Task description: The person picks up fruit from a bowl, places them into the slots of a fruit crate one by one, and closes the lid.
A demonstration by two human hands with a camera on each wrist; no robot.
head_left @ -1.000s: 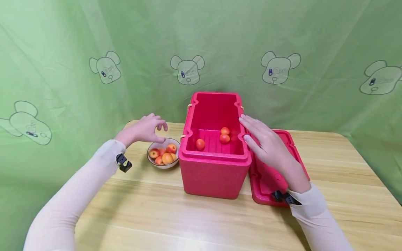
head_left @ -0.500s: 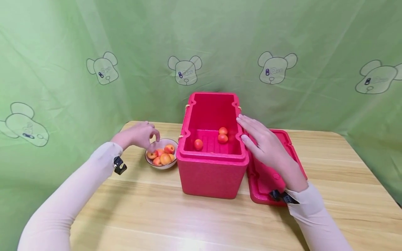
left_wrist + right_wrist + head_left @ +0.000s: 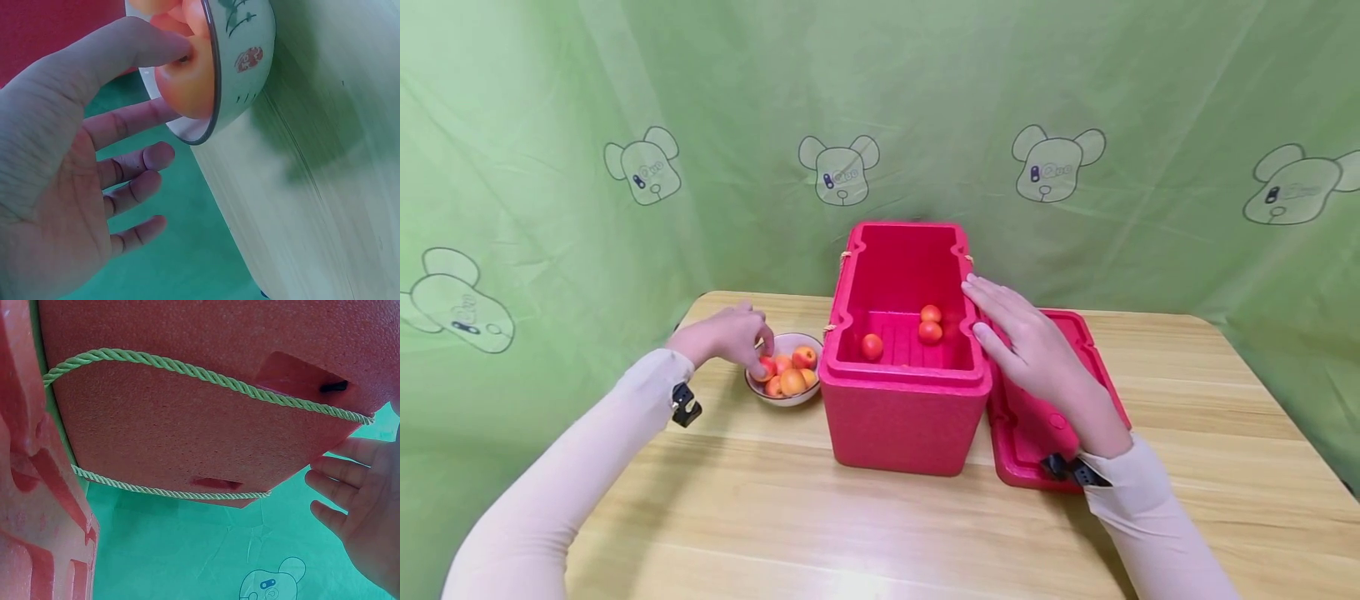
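At the left of the head view my left hand [image 3: 730, 335] reaches into a white bowl [image 3: 788, 340] of small red-and-yellow apples. Its thumb and index finger pinch one apple [image 3: 190, 87] at the bowl's edge in the left wrist view; the other fingers are spread off it. A red foam cooler box [image 3: 902, 425] stands uncovered to the bowl's right. Inside are an apple [image 3: 872, 347] near the left wall and two touching apples [image 3: 930, 332] nearer the right wall. My right hand [image 3: 1030, 342] rests with straight fingers against the box's right rim.
The red box lid [image 3: 1030, 425] lies on the wooden table [image 3: 737, 517], right of the box and partly under my right forearm. Rope handles [image 3: 162, 360] run along the box side. A green curtain [image 3: 760, 83] hangs behind.
My left hand has come down from above the bowl, and its thumb and index finger have taken hold of an apple. The right hand has stayed against the box rim.
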